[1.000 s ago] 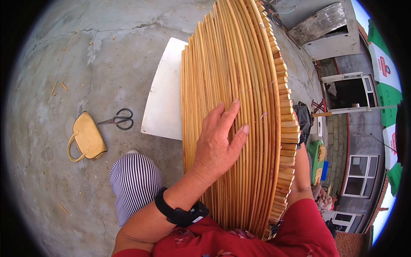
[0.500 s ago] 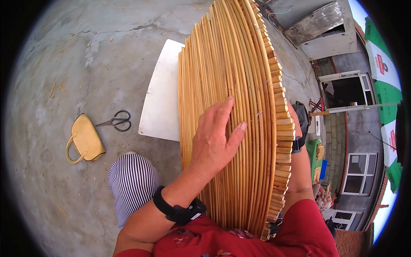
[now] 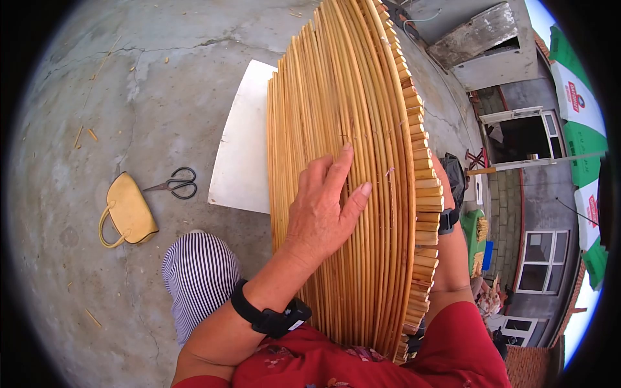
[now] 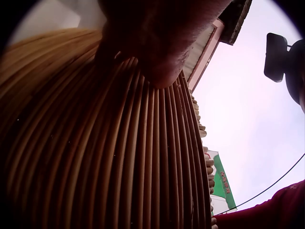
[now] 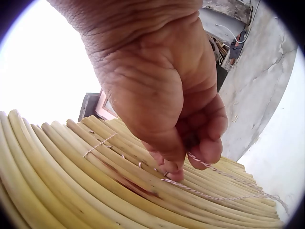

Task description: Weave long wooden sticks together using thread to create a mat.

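Observation:
A tall, curved mat of yellow stalks (image 3: 369, 258) stands upright against the person's front. My left hand (image 3: 315, 213) rests on its near face, thumb and fingers extended along the stalks. In the left wrist view, that hand (image 4: 157, 43) appears dark and close over them. On the mat's far side is my right hand, mostly hidden in the head view behind the cut stalk ends (image 3: 427, 218). The right wrist view shows this right hand (image 5: 167, 105) with curled fingers pinching a thin pink-and-white twisted string (image 5: 214, 194). Stitches of similar string cross the stalks.
A white board (image 3: 242, 149) lies behind the mat. On the concrete floor to the left are black-handled scissors (image 3: 174, 183) and a yellow handbag (image 3: 131, 210). A knee in striped trousers (image 3: 202, 265) is beside the mat. A black bag (image 3: 455, 176) is at right.
The right forearm and its wristband show more past the stalk ends than a second ago. The head view has shifted slightly. The left hand stays on the stalks.

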